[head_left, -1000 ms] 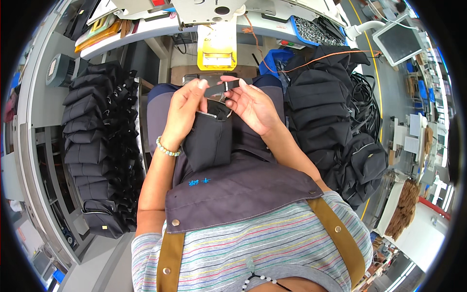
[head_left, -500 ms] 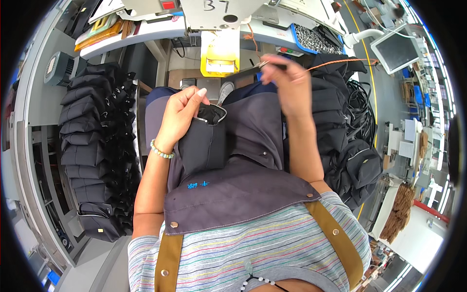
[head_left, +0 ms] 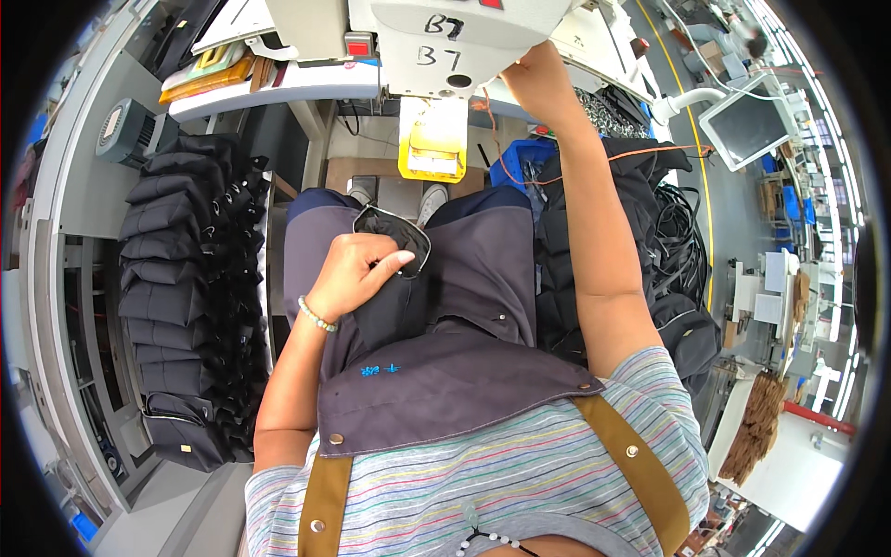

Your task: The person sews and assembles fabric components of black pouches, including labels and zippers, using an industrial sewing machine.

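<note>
My left hand (head_left: 357,274) grips a black fabric pouch (head_left: 390,311) on my aproned lap, fingers curled over its open zippered mouth. My right arm stretches up to the white sewing machine head (head_left: 445,42), where my right hand (head_left: 538,79) is at its right side, fingers bent and partly hidden; what they hold I cannot make out. A bright yellow item (head_left: 432,139) sits below the machine.
Stacked black bags (head_left: 162,297) line my left; more bags (head_left: 571,241) and coiled straps (head_left: 677,223) lie right. A tablet screen (head_left: 742,125) on an arm, a blue bin (head_left: 510,162), orange cord (head_left: 650,151) and folders (head_left: 209,84) surround the machine table (head_left: 278,93).
My right hand has left the pouch and risen to the machine; the dark strap it held no longer shows. My left hand and the pouch's mouth have shifted slightly.
</note>
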Motion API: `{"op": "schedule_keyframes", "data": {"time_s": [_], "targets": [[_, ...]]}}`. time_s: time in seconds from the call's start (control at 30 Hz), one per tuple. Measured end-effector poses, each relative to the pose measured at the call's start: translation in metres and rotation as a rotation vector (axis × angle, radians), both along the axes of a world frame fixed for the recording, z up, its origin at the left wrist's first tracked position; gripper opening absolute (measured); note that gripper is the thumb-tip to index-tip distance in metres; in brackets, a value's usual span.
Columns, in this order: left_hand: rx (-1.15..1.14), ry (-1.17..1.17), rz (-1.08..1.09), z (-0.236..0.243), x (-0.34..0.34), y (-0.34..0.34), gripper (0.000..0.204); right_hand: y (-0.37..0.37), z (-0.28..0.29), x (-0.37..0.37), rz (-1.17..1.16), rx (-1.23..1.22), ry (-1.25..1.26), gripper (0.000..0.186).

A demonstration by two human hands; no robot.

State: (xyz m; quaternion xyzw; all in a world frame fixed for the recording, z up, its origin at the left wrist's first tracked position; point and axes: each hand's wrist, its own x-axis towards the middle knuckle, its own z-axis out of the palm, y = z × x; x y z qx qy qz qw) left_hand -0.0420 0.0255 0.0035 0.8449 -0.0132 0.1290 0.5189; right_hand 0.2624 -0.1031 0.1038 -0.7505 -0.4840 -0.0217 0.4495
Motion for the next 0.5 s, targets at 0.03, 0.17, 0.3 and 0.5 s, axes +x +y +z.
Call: {"op": "schedule_keyframes", "data": {"time_s": [0.03, 0.17, 0.3, 0.5], "targets": [[0.169, -0.095, -0.008, -0.001, -0.001, 0.002, 0.041, 0.003, 0.002, -0.005, 0.002, 0.003, -0.003, 0.027], [0.282, -0.151, 0.039, -0.003, -0.003, 0.0, 0.045, 0.007, 0.008, -0.012, 0.036, 0.009, -0.003, 0.029], [0.131, -0.083, 0.081, 0.006, 0.006, 0.001, 0.043, 0.004, -0.005, 0.022, -0.004, -0.047, -0.162, 0.03], [0.148, -0.114, 0.173, 0.048, 0.018, -0.014, 0.013, 0.007, 0.001, 0.002, 0.107, -0.075, -0.012, 0.018]]}}
